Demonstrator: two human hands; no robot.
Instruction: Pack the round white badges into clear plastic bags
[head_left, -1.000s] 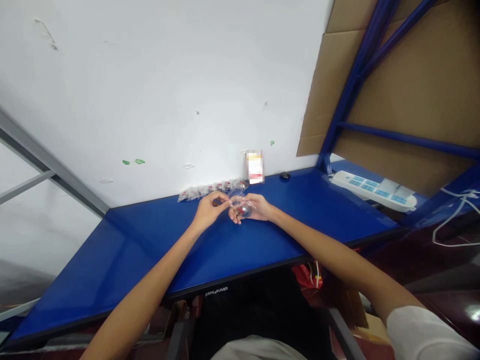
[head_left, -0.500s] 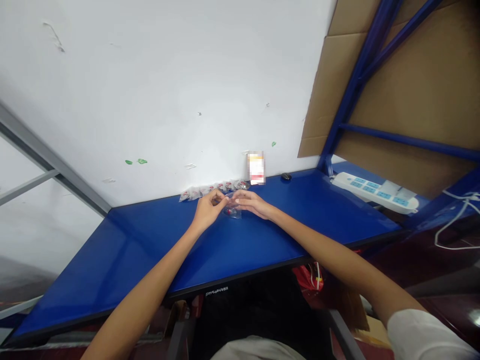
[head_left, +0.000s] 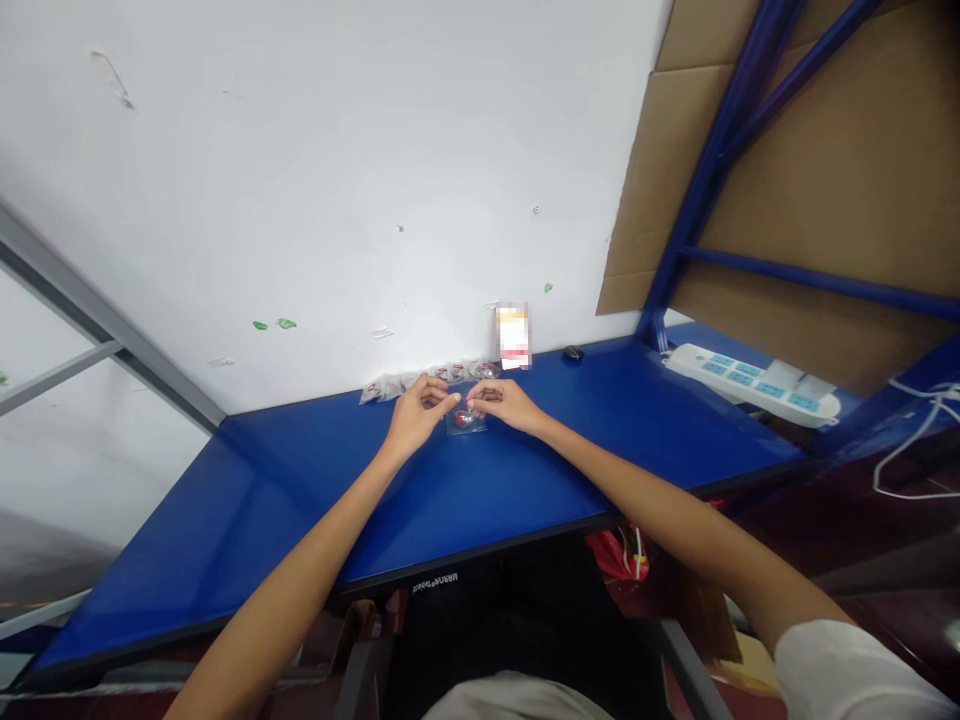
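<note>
Clear plastic makes up the small bag, with something red and shiny inside; it shows against the blue table, its upper part between the two hands; the left hand is loosely curled, thumb near its fingers, at the bag's upper left; the right hand is curled likewise at the upper right; whether either pinches the film I cannot tell; behind, similar bags line the white wall, near an upright card.

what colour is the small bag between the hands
The bag is clear with some red; head view shows it.
</note>
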